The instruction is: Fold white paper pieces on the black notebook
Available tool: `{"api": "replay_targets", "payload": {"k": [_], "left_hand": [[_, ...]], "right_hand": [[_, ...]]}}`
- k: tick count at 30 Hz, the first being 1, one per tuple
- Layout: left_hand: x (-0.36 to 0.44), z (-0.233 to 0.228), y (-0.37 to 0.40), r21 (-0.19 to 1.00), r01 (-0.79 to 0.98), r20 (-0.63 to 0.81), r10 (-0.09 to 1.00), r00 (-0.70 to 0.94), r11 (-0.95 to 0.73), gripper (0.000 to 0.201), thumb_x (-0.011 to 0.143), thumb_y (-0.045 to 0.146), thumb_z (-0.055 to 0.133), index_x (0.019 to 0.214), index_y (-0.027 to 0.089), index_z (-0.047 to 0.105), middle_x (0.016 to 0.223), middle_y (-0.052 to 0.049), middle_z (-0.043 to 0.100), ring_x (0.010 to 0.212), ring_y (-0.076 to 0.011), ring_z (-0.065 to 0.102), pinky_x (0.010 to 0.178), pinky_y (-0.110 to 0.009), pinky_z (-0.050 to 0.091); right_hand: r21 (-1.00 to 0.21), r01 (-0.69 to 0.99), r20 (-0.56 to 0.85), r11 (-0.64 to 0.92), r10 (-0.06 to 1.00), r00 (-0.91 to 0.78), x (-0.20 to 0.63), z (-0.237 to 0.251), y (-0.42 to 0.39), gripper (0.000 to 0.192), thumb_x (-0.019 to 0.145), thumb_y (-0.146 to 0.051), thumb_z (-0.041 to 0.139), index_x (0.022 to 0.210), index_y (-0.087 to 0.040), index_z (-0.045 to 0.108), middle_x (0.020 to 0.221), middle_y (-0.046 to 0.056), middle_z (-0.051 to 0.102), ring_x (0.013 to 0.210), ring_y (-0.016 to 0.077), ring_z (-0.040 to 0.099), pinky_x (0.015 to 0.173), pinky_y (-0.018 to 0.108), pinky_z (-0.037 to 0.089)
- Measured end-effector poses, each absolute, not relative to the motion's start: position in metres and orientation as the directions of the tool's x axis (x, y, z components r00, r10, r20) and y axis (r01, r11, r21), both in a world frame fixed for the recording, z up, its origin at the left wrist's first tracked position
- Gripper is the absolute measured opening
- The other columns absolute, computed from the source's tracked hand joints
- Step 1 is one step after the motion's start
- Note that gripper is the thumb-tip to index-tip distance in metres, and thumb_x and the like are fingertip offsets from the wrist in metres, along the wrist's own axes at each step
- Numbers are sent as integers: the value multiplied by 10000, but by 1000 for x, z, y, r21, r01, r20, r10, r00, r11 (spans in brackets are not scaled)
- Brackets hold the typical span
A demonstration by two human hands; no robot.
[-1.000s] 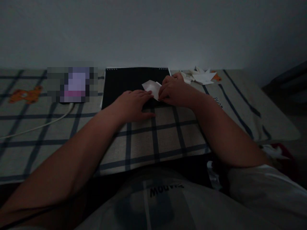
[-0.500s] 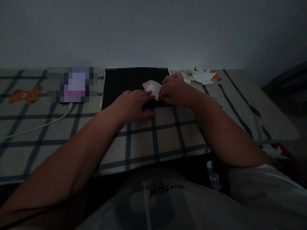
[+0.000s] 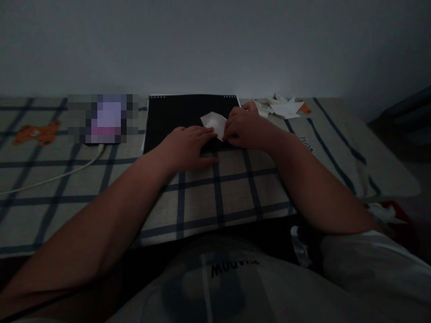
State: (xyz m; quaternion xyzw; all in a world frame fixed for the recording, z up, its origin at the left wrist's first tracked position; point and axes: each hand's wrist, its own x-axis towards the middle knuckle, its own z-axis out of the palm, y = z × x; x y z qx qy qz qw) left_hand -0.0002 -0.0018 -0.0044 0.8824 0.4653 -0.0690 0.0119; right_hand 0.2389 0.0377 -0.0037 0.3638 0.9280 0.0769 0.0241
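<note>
Fingers of the left hand point(image 3: 188, 146) lie flat and spread, palm down, with the tips pressing the near edge of a small white folded paper point(image 3: 214, 122); nothing is gripped in that hand. Far to the left, a pixelated patch covers some object from which a white cable point(image 3: 50, 178) trails across the checked bedding point(image 3: 215, 193). Moving right, the paper rests on a black spiral-bound pad point(image 3: 175, 116) that lies against the wall, and its free corner stands slightly raised. On the paper's right side, the right hand point(image 3: 247, 125) has its fingers curled and pinched on the paper's edge. Beyond it, near the wall, sits a loose heap of white paper pieces point(image 3: 281, 107) with an orange scrap beside them.

Compared with a second ago, almost nothing has shifted: both hands sit in the same places, and the paper has only settled a touch flatter. I judge that a crease is being pressed down rather than a new fold begun.
</note>
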Motion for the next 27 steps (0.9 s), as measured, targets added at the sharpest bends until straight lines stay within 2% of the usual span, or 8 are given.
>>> {"api": "replay_targets", "payload": {"k": [4, 9, 16, 22, 27], "left_hand": [[0, -3, -2, -46, 813, -157, 808, 568, -581, 772, 1103, 671, 558, 1787, 323, 468, 1869, -68, 451, 1652, -366, 489, 1298, -488, 394], [3, -7, -4, -36, 820, -106, 818, 566, -572, 736, 1097, 673, 560, 1757, 350, 514, 1821, -65, 516, 1607, -387, 506, 1268, -507, 403], [13, -15, -13, -54, 842, 29, 842, 539, -537, 710, 1117, 670, 528, 1689, 256, 599, 1606, -171, 677, 1513, -439, 555, 1201, -555, 422], [24, -16, -24, -56, 872, 58, 870, 489, -486, 719, 1149, 637, 480, 1699, 187, 587, 1610, -219, 673, 1485, -457, 577, 1168, -570, 431], [25, -16, -24, -63, 842, 61, 840, 540, -536, 685, 1160, 577, 464, 1664, 143, 626, 1638, -221, 663, 1468, -452, 594, 1155, -591, 454]], "right_hand": [[171, 654, -1, 737, 664, -748, 240, 0, 36, 407, 1106, -339, 530, 1275, -239, 886, 1246, 124, 832, 1323, 397, 544, 1124, 633, 313], [111, 661, -10, 742, 666, -746, 238, 8, 31, 400, 1106, -354, 539, 1209, -224, 903, 1241, 138, 843, 1352, 405, 546, 1152, 671, 308], [188, 702, 78, 687, 702, -708, 238, 1, 33, 406, 1104, -272, 518, 1230, -259, 903, 1305, 104, 840, 1371, 415, 505, 1127, 672, 304], [208, 747, 124, 631, 741, -660, 226, 3, 28, 376, 1085, -180, 528, 1162, -188, 896, 1272, 150, 845, 1359, 404, 528, 1112, 610, 341], [221, 754, 125, 619, 749, -651, 221, 1, 25, 387, 1078, -166, 519, 1185, -165, 891, 1142, 166, 851, 1266, 383, 563, 1087, 579, 352]]}}
